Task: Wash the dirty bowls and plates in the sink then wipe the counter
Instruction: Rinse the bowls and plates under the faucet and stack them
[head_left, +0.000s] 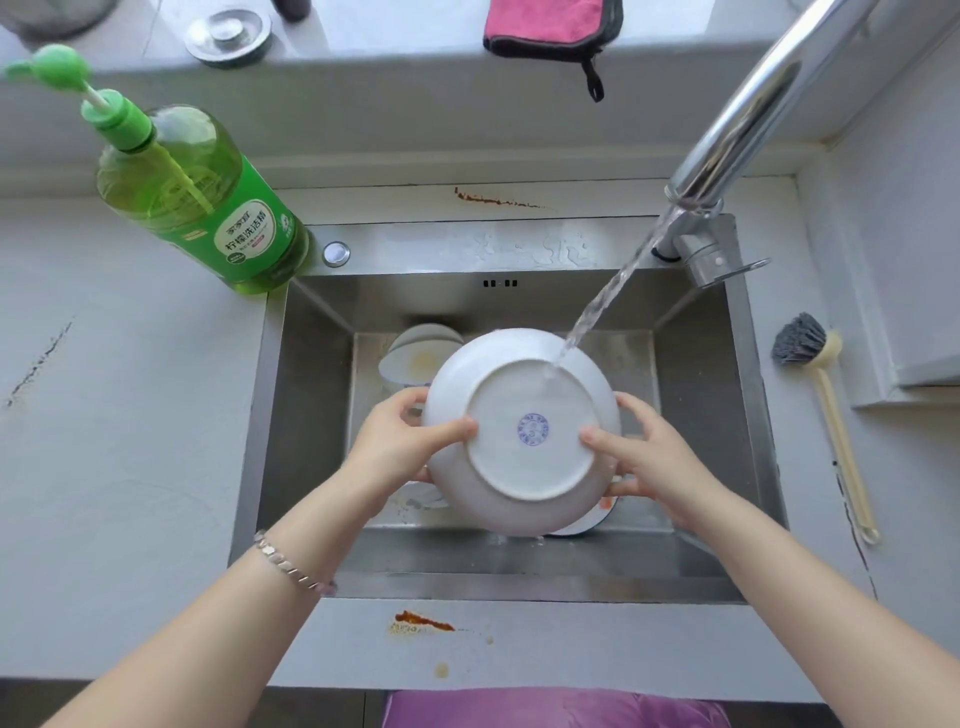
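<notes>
Wet white bowl (522, 431), gripped by left hand (402, 441) and right hand (652, 460), could slip onto plates (415, 358) below.

1. Left grip (400, 441) clasps the bowl (519, 395) at its left rim, thumb across the underside.
2. Right grip (652, 457) clasps the opposite rim likewise.
3. Both bare forearms reach forward, converging.
</notes>
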